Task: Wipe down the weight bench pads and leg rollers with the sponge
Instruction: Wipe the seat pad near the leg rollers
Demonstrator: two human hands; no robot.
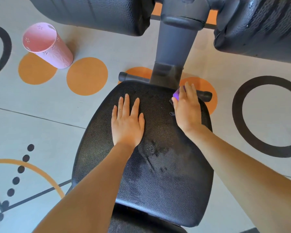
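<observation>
A purple sponge (178, 93) is pressed against the far right corner of a black seat pad (158, 165) by the right hand (187, 106), whose fingers are laid nearly straight over it, the thumb alongside, so that only a sliver of purple is seen. The left hand (127, 122) is spread flat on the pad's upper middle, fingers straight and apart, nothing held. Damp smears are seen on the textured surface between the two forearms. Beyond the pad, a grey upright post (175, 47) is flanked by two black leg rollers, the left roller (94, 12) dry-looking and the right roller (262, 26) streaked with wet marks. A black crossbar (133, 76) with capped ends is seen just past the pad's far edge. On the patterned floor (40, 118), printed with orange discs and dark rings, a pink perforated bin (47, 46) is stood well apart to the left.
</observation>
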